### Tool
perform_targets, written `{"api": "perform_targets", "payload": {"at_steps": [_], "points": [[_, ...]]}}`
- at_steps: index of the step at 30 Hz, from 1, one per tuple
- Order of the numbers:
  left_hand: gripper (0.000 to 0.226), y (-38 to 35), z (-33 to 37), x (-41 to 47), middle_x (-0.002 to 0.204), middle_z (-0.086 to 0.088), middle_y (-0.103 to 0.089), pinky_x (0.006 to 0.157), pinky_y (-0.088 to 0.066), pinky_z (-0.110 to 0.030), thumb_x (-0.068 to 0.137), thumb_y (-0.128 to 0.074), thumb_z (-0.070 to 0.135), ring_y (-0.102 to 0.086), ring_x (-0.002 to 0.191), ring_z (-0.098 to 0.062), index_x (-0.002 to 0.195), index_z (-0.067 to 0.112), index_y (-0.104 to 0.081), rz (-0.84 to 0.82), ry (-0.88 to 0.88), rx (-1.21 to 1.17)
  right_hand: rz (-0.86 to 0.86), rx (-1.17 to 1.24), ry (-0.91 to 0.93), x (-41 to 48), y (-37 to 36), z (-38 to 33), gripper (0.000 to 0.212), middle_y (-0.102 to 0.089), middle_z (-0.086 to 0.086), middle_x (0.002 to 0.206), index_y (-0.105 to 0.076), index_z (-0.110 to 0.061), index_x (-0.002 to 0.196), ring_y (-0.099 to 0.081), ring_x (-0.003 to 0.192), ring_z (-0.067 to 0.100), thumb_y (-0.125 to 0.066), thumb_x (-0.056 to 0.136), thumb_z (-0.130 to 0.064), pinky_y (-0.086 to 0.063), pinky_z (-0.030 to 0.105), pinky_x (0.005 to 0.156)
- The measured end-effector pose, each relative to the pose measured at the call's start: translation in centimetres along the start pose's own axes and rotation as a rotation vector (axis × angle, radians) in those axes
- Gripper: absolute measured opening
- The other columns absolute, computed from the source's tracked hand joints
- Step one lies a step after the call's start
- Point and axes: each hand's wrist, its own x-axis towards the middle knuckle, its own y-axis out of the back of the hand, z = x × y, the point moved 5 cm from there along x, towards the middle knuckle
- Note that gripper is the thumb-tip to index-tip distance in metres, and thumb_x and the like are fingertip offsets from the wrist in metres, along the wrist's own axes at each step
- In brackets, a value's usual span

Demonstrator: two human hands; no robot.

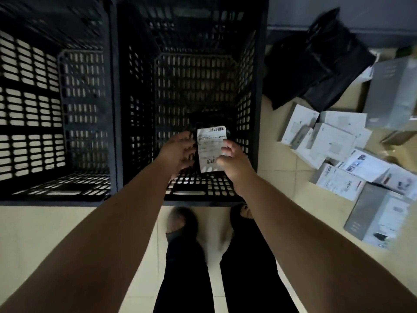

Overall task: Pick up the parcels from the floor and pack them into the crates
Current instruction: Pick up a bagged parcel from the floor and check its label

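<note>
Left crate [29,98]: black, slatted. Right crate [140,86] stands touching it. Left hand [178,150] reaches inside right crate, at parcel's left edge; dark bag against dark plastic, so cannot tell whether fingers grip or only steady it. Parcel [211,166]: black bag, white label [209,143] facing up, held low inside right crate near front wall, probably to go down flat. Right hand [234,159] pinches parcel's right edge. Far right, on floor [282,136]: pile [334,141] of white and grey boxes, black bags [316,64], not yet packed.

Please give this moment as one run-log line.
phase: packing | left grip, right grip: holding labelled parcel | at: right crate | floor: white boxes waiting
</note>
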Motion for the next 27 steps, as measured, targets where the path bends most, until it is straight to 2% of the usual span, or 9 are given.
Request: {"api": "perform_targets", "payload": {"at_steps": [4, 6, 9, 11, 14, 16, 18, 22, 27], "points": [[0.038, -0.1, 5.9, -7.2, 0.130, -0.002, -0.063, 0.101, -0.048, -0.052, 0.103, -0.050, 0.016, -0.058, 0.120, -0.025, 0.141, 0.023, -0.051, -0.049, -0.059, -0.122, 0.029, 0.193, 0.086, -5.1, 1.9, -4.8, 0.052, -0.060, 0.009, 0.132, -0.049, -0.010, 0.140, -0.062, 0.106, 0.017, -0.053, 0.092, 0.009, -0.054, 0.032, 0.089], [0.034, -0.5, 9.3, -11.5, 0.130, -0.001, -0.063, 0.102, -0.048, -0.052, 0.104, -0.049, 0.019, -0.059, 0.119, -0.025, 0.136, 0.027, -0.053, -0.096, -0.098, -0.159, 0.050, 0.303, 0.132, -8.8, 3.2, -7.7, 0.046, -0.061, 0.008, 0.125, -0.050, -0.010, 0.137, -0.061, 0.106, 0.019, -0.051, 0.095, 0.008, -0.047, 0.043, 0.102], [0.031, -1.2, 14.4, -18.0, 0.130, -0.001, -0.063, 0.106, -0.046, -0.053, 0.105, -0.045, 0.022, -0.058, 0.121, -0.024, 0.134, 0.030, -0.053, -0.166, -0.168, -0.156, 0.051, 0.510, 0.174, -14.9, 5.1, -11.4, 0.039, -0.062, 0.004, 0.116, -0.058, -0.016, 0.124, -0.061, 0.105, 0.017, -0.055, 0.093, 0.008, -0.050, 0.033, 0.092], [0.031, -1.8, 17.6, -22.8, 0.131, -0.001, -0.063, 0.108, -0.044, -0.054, 0.105, -0.046, 0.022, -0.056, 0.125, -0.025, 0.134, 0.030, -0.053, -0.214, -0.214, -0.158, 0.034, 0.573, 0.217, -19.0, 6.1, -13.8, 0.038, -0.063, 0.007, 0.122, -0.061, -0.018, 0.121, -0.062, 0.112, 0.022, -0.057, 0.092, 0.007, -0.049, 0.033, 0.091], [0.032, -3.0, 21.8, -30.1, 0.137, -0.004, -0.060, 0.111, -0.041, -0.055, 0.105, -0.047, 0.023, -0.054, 0.128, -0.028, 0.135, 0.029, -0.052, -0.320, -0.264, -0.162, 0.009, 0.583, 0.322, -25.4, 7.4, -17.9, 0.043, -0.059, 0.012, 0.133, -0.057, -0.017, 0.130, -0.058, 0.123, 0.027, -0.057, 0.093, 0.005, -0.046, 0.039, 0.101], [0.032, -3.5, 23.8, -35.0, 0.138, -0.005, -0.058, 0.112, -0.040, -0.054, 0.105, -0.047, 0.023, -0.054, 0.128, -0.031, 0.136, 0.028, -0.050, -0.376, -0.289, -0.143, -0.003, 0.556, 0.398, -30.1, 8.1, -20.8, 0.043, -0.059, 0.009, 0.132, -0.056, -0.018, 0.131, -0.058, 0.122, 0.024, -0.058, 0.094, 0.004, -0.049, 0.036, 0.097], [0.032, -3.8, 25.2, -39.5, 0.137, -0.006, -0.057, 0.112, -0.039, -0.055, 0.104, -0.048, 0.023, -0.054, 0.128, -0.032, 0.136, 0.028, -0.048, -0.437, -0.307, -0.119, -0.021, 0.539, 0.465, -34.5, 8.8, -23.1, 0.042, -0.059, 0.008, 0.133, -0.059, -0.021, 0.127, -0.059, 0.121, 0.022, -0.060, 0.093, 0.003, -0.052, 0.036, 0.092], [0.041, -5.0, 27.2, -46.5, 0.139, -0.003, -0.056, 0.110, -0.041, -0.055, 0.102, -0.052, 0.022, -0.054, 0.127, -0.028, 0.142, 0.028, -0.048, -0.489, -0.370, -0.023, -0.014, 0.523, 0.535, -41.4, 9.9, -25.8, 0.042, -0.059, 0.006, 0.134, -0.064, -0.029, 0.119, -0.057, 0.123, 0.019, -0.063, 0.091, 0.002, -0.050, 0.049, 0.098], [0.041, -9.0, 29.6, -54.4, 0.134, 0.000, -0.055, 0.099, -0.047, -0.050, 0.100, -0.052, 0.018, -0.056, 0.113, -0.020, 0.138, 0.032, -0.051, -0.534, -0.464, 0.168, 0.091, 0.551, 0.668, -49.3, 13.4, -27.1, 0.045, -0.061, -0.001, 0.132, -0.064, -0.032, 0.120, -0.060, 0.117, 0.012, -0.064, 0.090, 0.002, -0.047, 0.039, 0.099]]}}
